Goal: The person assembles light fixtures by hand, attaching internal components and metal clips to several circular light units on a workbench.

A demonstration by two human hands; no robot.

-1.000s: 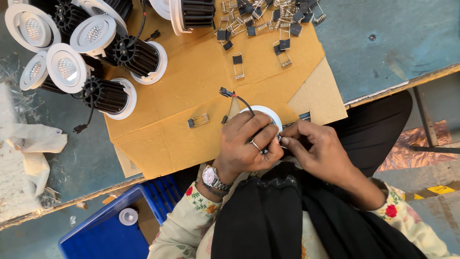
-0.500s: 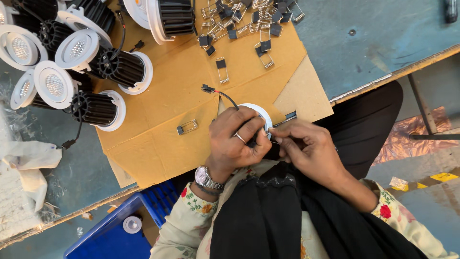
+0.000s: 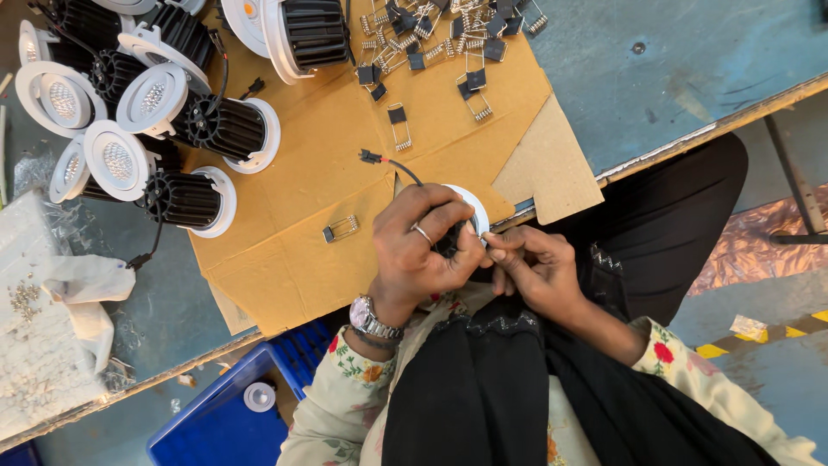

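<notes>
My left hand [image 3: 424,250], with a ring and a wristwatch, grips a white-rimmed downlight [image 3: 467,207] at the near edge of the cardboard sheet [image 3: 293,233]. A black wire with a small plug [image 3: 373,157] runs out of the light onto the cardboard. My right hand [image 3: 530,266] touches the light's rim with pinched fingertips; what they pinch is hidden. A loose spring clip [image 3: 341,229] lies on the cardboard just left of my left hand.
Several finished downlights with black finned bodies [image 3: 185,121] are piled at the far left. A heap of spring clips [image 3: 440,39] lies at the top. A bag of small screws [image 3: 34,345] sits at the left, a blue bin [image 3: 216,423] below the table edge.
The view has shifted slightly. My hands stay closed around the downlight; the right fingertips have moved along its rim.
</notes>
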